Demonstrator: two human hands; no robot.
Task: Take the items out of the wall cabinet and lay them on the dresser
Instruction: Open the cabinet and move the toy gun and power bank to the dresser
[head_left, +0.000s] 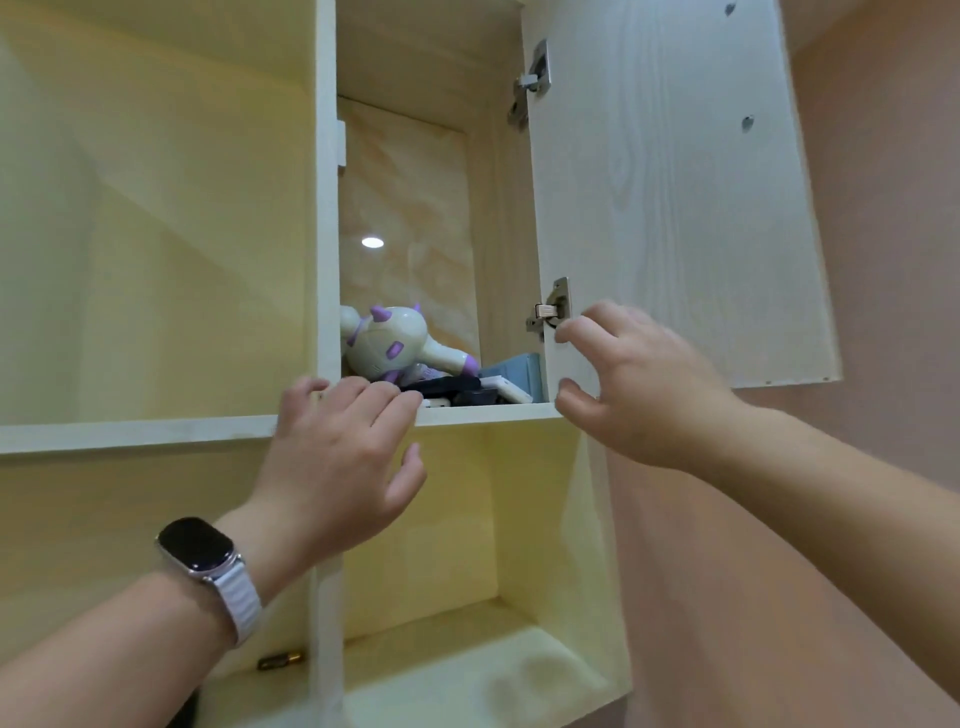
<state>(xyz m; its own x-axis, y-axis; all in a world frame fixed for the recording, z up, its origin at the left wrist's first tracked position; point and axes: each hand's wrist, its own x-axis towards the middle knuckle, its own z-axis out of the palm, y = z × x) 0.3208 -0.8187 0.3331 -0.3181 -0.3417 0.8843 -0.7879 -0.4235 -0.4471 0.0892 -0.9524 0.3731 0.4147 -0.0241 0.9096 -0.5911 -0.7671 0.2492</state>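
Up inside the open compartment of the wall cabinet (324, 208), a cream and purple toy figure (387, 340) lies on its side on the shelf (488, 411), resting against a heap of flat things: a black flat item (449, 384), a white flat item (506, 389) and a blue-grey box (519, 366) pushed to the right wall. What these flat pieces are cannot be told from this angle. The left hand (337, 457) reaches up to the front edge of that shelf, its fingers spread fairly wide and slightly curled, the fingertips (358, 387) lying over the edge just in front of the black item; it grips nothing. A dark-faced watch (200, 548) on a pale band sits on that wrist. The right hand (634, 384) is raised beside the lower inner corner of the open cabinet door (675, 208), near the lower metal hinge (551, 309), with the fingers curled loosely and apart from the thumb, empty. Below the shelf, a lower open niche (457, 519) shows yellowish walls, and a small gold and dark object (280, 661) lies at the bottom left of it.
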